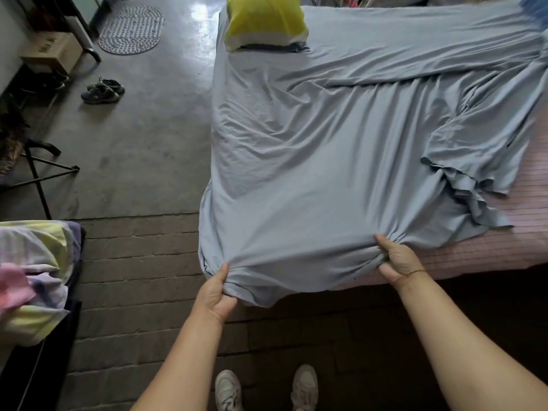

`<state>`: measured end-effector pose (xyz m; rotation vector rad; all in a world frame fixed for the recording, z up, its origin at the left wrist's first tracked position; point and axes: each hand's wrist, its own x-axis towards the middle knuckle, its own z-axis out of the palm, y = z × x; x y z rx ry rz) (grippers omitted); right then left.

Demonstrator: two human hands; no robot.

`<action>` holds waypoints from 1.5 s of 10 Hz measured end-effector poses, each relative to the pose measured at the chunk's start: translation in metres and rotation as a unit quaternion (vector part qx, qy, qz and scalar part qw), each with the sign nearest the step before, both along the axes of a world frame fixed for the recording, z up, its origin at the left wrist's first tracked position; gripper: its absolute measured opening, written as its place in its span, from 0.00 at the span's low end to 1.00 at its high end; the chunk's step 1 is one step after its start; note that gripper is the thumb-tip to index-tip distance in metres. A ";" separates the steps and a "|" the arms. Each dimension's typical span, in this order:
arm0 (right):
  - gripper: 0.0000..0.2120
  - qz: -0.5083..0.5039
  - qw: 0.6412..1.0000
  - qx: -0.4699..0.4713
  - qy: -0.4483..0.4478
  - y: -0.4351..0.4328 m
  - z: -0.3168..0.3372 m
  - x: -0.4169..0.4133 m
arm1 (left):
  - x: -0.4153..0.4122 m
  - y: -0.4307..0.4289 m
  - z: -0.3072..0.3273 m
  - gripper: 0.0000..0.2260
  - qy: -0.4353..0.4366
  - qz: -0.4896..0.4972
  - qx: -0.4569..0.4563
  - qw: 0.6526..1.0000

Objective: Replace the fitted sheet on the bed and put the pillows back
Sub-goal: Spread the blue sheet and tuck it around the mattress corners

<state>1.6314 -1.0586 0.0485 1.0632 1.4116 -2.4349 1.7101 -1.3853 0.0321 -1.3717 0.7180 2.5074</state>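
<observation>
Pastel bedding (32, 280), all pink, yellow and lilac, is heaped on something dark at the far left. Up behind it a cardboard box (52, 50) sits by the wall, with a pair of dark shoes (102, 90) on the grey concrete floor (142, 137) and a round mat (132, 29) further back.

Moving right, the left hand (218, 295) is at the near left corner of the bed (504, 250). Thumb on top, fingers curled under, clamped onto a gathered bit of the fitted sheet (326, 173). The sheet's hem hangs just past the bed's edge there.

The sheet is pale blue-grey and pretty wrinkled. It covers the left and middle of the bed. A yellow-green pillow (265, 20) lies on it at the far left corner.

The right hand (397, 259) is at the near edge, fingers curled tight round a bunched fold of the same sheet.

Further right the sheet is folded back on itself and rumpled, so the pink ribbed surface of the bed shows bare. At the bottom, white sneakers (228, 390) stand on the brick floor between the two forearms.
</observation>
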 end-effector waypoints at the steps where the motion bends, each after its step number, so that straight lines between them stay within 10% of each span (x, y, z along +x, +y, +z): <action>1: 0.09 -0.006 1.000 -0.011 -0.010 -0.005 0.001 -0.002 | -0.010 0.017 0.006 0.18 -0.031 -0.013 -0.050 0.998; 5: 0.17 -0.079 0.989 -0.116 0.049 -0.010 0.013 -0.034 | -0.021 0.022 -0.012 0.30 -0.177 -0.058 -0.149 0.971; 6: 0.45 -0.079 0.987 -0.124 0.063 0.003 0.005 -0.040 | -0.012 0.018 -0.003 0.38 -0.166 -0.098 -0.125 0.973; 9: 0.06 -0.054 0.995 -0.087 0.017 -0.008 0.028 -0.054 | 0.001 0.000 -0.016 0.23 -0.144 -0.132 -0.077 0.978; 12: 0.20 -0.057 0.993 -0.091 0.039 -0.006 0.035 -0.074 | -0.014 0.006 -0.019 0.13 -0.053 0.016 0.011 0.998; 14: 0.04 -0.070 0.992 -0.097 0.037 -0.002 0.039 -0.075 | -0.042 0.015 -0.029 0.23 -0.094 0.036 -0.051 0.994; 15: 0.39 -0.060 0.991 -0.105 0.065 0.014 0.033 -0.075 | -0.042 0.015 -0.022 0.34 -0.073 -0.009 -0.065 0.995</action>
